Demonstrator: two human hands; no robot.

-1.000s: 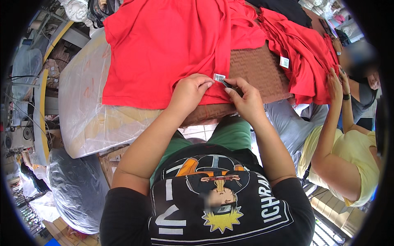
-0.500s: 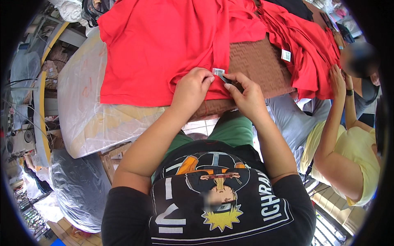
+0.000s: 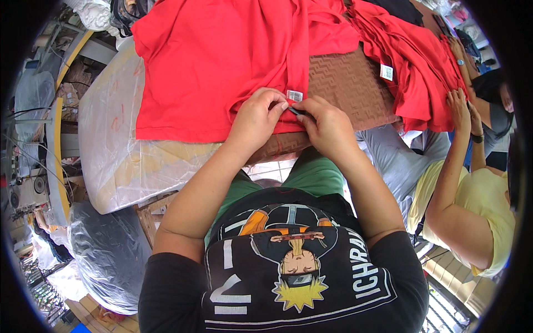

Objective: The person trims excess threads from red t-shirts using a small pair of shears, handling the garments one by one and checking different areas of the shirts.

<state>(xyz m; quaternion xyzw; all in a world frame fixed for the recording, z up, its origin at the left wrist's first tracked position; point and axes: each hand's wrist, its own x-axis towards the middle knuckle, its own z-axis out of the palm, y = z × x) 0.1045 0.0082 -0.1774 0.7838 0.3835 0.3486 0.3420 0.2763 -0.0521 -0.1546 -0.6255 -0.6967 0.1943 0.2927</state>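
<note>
Item one: red shirt point(image 3: 222, 61), spread flat across the upper middle of the frame, its lower hem at my knuckles. It lies on a surface point(image 3: 355, 89) covered with brown zigzag-textured cloth, bare to the right of the shirt.

Item two: small white label point(image 3: 295, 95), sewn at the shirt's hem, just above centre of the frame. It sits directly between my two hands, touching the fingertips of both.

Item three: my left hand point(image 3: 256, 117), centre of the frame, fingers curled shut and pinching the red hem just left of the label.

Item four: my right hand point(image 3: 327, 125), just right of the left one, fingers closed. It grips a thin dark tool point(image 3: 297, 111) whose tip points left toward the label; I cannot tell what kind of tool it is.

Item five: heap of red garments point(image 3: 413, 66), upper right of the frame, one carrying a white tag point(image 3: 386, 72). Well apart from my hands.

Item six: another person point(image 3: 477, 188) in a yellow top, right edge of the frame, both of their hands on that heap.

Item seven: clear plastic sheeting point(image 3: 122, 150) over the left part of the surface, partly under the shirt.

Item eight: bagged bundles point(image 3: 102, 250), lower left of the frame.
</note>
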